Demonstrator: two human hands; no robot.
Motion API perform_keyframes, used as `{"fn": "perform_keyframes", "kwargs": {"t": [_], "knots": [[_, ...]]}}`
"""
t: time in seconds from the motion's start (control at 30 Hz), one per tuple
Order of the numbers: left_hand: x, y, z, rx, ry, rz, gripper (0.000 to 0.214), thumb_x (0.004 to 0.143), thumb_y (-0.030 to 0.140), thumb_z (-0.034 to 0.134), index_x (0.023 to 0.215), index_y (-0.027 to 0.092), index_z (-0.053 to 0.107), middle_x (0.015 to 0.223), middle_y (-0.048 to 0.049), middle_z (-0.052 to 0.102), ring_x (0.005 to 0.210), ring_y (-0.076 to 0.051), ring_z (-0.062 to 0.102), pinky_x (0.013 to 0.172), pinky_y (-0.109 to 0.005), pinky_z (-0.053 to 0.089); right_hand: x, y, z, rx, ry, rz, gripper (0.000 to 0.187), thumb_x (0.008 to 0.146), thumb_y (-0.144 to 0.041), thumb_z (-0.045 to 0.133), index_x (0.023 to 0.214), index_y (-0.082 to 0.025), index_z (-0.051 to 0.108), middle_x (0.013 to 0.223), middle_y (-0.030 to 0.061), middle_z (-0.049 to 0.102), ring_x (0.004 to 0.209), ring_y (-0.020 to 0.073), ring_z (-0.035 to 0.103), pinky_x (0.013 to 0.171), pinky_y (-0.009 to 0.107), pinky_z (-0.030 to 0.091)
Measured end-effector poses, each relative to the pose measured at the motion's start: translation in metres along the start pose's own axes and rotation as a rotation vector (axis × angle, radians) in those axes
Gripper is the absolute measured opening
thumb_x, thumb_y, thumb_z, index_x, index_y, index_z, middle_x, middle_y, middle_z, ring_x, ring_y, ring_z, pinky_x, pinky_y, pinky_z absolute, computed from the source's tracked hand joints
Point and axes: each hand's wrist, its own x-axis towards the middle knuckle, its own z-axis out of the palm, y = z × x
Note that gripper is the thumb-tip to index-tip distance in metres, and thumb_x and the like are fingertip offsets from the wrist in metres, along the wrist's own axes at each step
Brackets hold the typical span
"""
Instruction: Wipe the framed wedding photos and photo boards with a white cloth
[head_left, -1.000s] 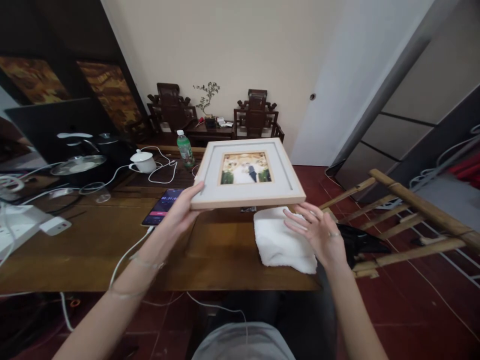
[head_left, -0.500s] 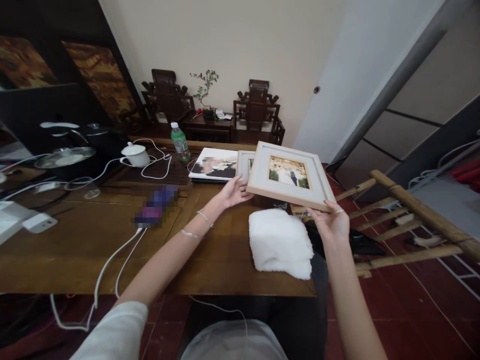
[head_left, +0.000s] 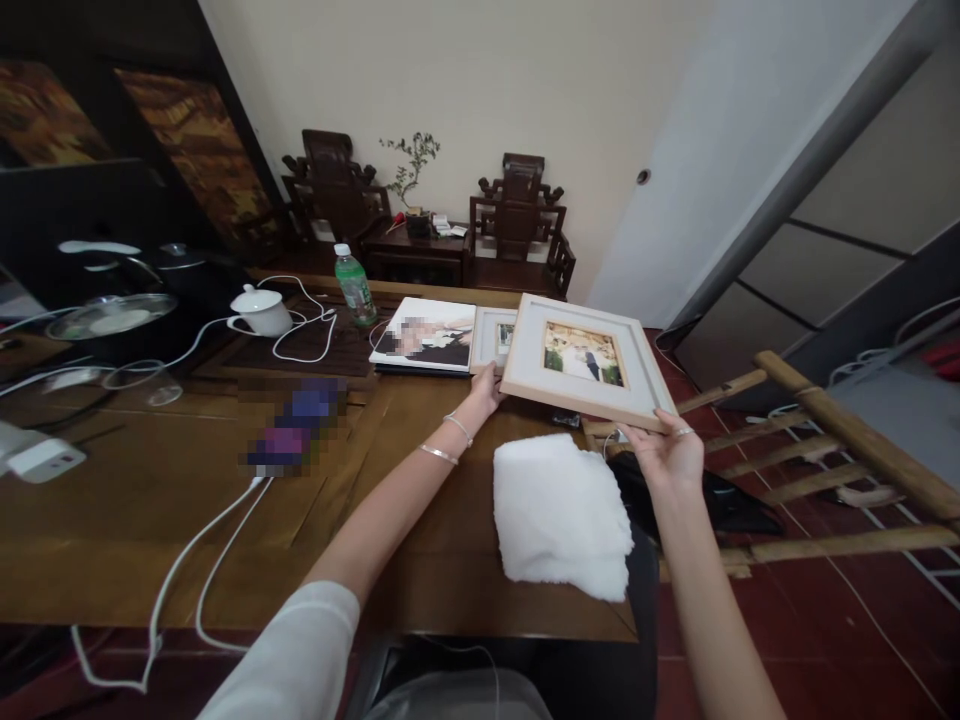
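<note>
A light-wood picture frame [head_left: 517,345] with a wide pale mat and a photo of a couple is held tilted above the table's right end. Its near right corner is pinched by my right hand [head_left: 670,458], thumb on top and fingers underneath. My left hand [head_left: 486,390] is closed at the near left corner, its fingertips partly hidden by the frame. Behind, partly covered, a second pale picture frame [head_left: 487,337] lies beside a photo album [head_left: 442,350] with a portrait cover. A folded white fluffy cloth [head_left: 561,520] rests on the table in front of my hands.
On the wooden table [head_left: 150,530] are a blurred phone [head_left: 296,425] with white cables, a lidded white cup [head_left: 260,311], a green-labelled bottle [head_left: 354,285] and a glass-lidded pot [head_left: 112,325]. A bamboo rack [head_left: 840,420] stands at the right. Dark carved chairs line the wall.
My left hand has gone from loosely spread beside the frame to closed at its near left corner. My right hand keeps its grip, and the frame has barely shifted.
</note>
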Motion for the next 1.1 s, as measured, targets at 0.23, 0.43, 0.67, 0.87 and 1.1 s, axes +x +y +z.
{"fn": "perform_keyframes", "kwargs": {"t": [0.23,0.43,0.67,0.87,1.1], "knots": [[0.007,-0.009,-0.011,-0.049,0.001,0.082,0.005,0.091,0.019,0.058,0.095,0.017,0.058,0.080,-0.0035,0.067,0.071,-0.014,0.069,0.079,-0.034,0.057,0.034,0.014,0.025,-0.026,-0.053,0.069,0.018,0.069,-0.008,0.051,0.082,-0.020,0.046,0.096,0.0070,0.064,0.094,0.0233,0.067,0.077,0.048,0.061],[0.002,-0.014,-0.013,-0.070,-0.044,0.102,0.011,0.092,0.021,0.059,0.093,0.011,0.055,0.096,-0.0157,0.068,0.094,-0.024,0.071,0.085,-0.036,0.057,0.079,0.036,0.066,-0.050,-0.135,0.112,0.021,0.067,-0.008,0.050,0.085,-0.020,0.047,0.095,0.0071,0.063,0.095,0.0223,0.066,0.080,0.049,0.059],[-0.003,-0.017,-0.013,-0.072,-0.044,0.136,0.016,0.095,0.024,0.055,0.090,0.010,0.053,0.103,-0.0218,0.066,0.103,-0.029,0.069,0.088,-0.036,0.056,0.113,0.062,0.084,-0.119,-0.116,0.118,0.019,0.066,-0.009,0.049,0.082,-0.021,0.047,0.091,0.0034,0.061,0.088,0.0194,0.066,0.076,0.049,0.059],[-0.001,-0.019,-0.012,-0.076,-0.036,0.142,0.021,0.091,0.028,0.062,0.092,0.008,0.055,0.101,-0.0236,0.067,0.102,-0.031,0.069,0.089,-0.037,0.056,0.128,0.062,0.077,-0.156,-0.134,0.177,0.021,0.067,-0.008,0.050,0.083,-0.020,0.046,0.100,0.0070,0.062,0.091,0.0214,0.066,0.077,0.053,0.058],[-0.001,-0.020,-0.013,-0.041,-0.039,0.160,0.014,0.095,0.021,0.055,0.091,0.007,0.054,0.106,-0.0244,0.064,0.104,-0.031,0.068,0.088,-0.035,0.056,0.129,0.062,0.071,-0.183,-0.183,0.259,0.019,0.071,-0.008,0.046,0.086,-0.020,0.046,0.097,0.0082,0.064,0.092,0.0209,0.066,0.080,0.052,0.058]]}}
